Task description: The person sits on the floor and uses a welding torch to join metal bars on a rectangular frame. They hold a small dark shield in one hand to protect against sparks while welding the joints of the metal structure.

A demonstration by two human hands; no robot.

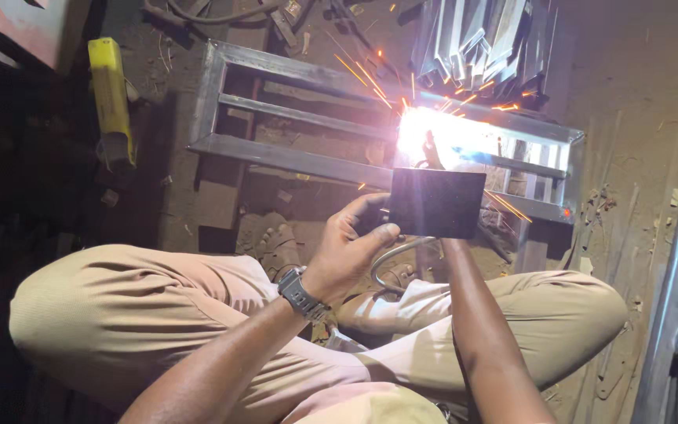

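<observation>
Dark shield plate [435, 202] sits at the centre, held up by the left hand [348, 250], whose fingers [378, 233] pinch its left edge. Beyond it a white arc glare [425, 133] throws sparks off the steel frame [292, 118] lying on the dirt floor [629, 94]. The right hand [431, 151] reaches into the glare — I cannot tell its grip. A yellow tool [111, 98] lies far left.
</observation>
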